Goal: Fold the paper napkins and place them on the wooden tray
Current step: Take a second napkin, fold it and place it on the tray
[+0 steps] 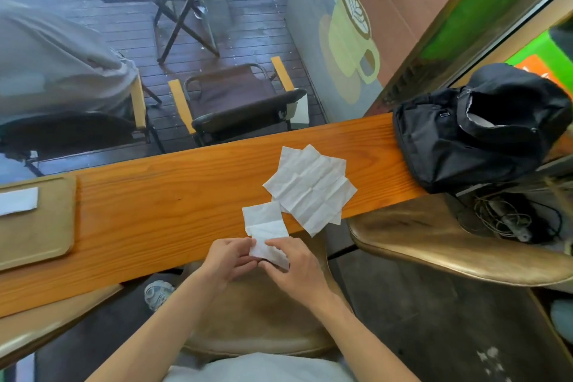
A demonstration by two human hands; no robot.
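Observation:
A narrow white paper napkin point(264, 226), folded into a strip, lies partly on the near edge of the wooden counter point(161, 205). My left hand point(231, 259) and my right hand point(294, 260) both pinch its near end, just off the counter edge. A loose pile of unfolded white napkins point(311, 187) lies flat on the counter just beyond and to the right. The wooden tray point(40, 229) sits at the far left of the counter, with one folded napkin point(18, 201) on it.
A black bag point(471, 130) rests on the counter's right end. A gold-coloured chair seat point(449, 245) stands to the right below the counter. Beyond the counter are folding chairs point(235, 102), a small table and a seated person in grey.

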